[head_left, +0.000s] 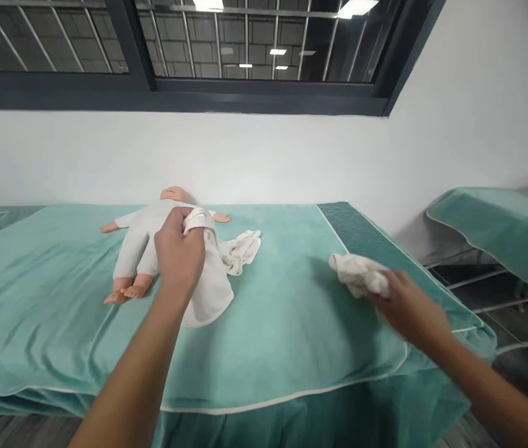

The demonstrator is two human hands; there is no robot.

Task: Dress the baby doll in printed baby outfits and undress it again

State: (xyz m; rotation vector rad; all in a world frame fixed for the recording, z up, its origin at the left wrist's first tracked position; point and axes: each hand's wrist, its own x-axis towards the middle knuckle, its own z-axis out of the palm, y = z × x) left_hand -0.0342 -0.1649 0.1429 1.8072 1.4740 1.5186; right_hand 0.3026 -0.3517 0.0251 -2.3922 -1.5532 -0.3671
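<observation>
My left hand (180, 252) is closed on a white cloth garment (210, 289) that hangs down over the bed cover. Off to the right, my right hand (408, 305), slightly blurred, grips a bunched white cloth (359, 274) above the cover. A baby doll (140, 239) in a white suit lies on its back beyond my left hand, arms spread and bare feet toward me. Part of its body is hidden behind my hand and the garment. Another crumpled white cloth (242, 249) lies on the cover beside the doll; whether it joins the hanging garment I cannot tell.
The bed has a green cover (282, 348) with white piping. A white wall (264, 155) rises behind it, below a dark-framed window (264, 93) with bars. At the right stands a second green-covered surface (501, 230) on a metal frame.
</observation>
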